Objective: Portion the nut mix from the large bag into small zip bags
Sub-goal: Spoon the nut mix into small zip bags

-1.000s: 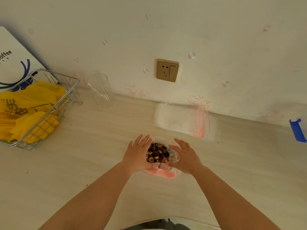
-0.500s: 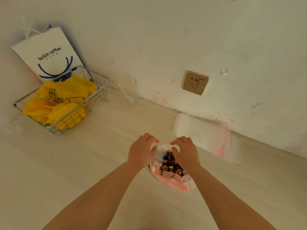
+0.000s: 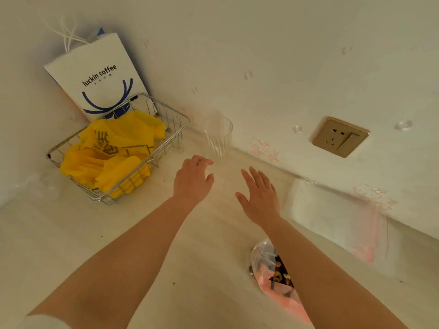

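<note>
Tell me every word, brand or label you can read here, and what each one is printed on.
"luckin coffee": on the white paper bag leaning in the corner behind the wire basket.
Small grey line under that name: too small to read.
Dark print on the yellow bags in the basket: crumpled, not readable.
Faint pink cartoon stickers on the wall: no legible words.

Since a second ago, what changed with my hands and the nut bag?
Both hands let go of the nut mix bag, which now lies on the counter under the right forearm. The left hand and right hand moved forward, open and empty, toward the clear glass. The wire basket, the paper bag and the stack of zip bags stayed put.
</note>
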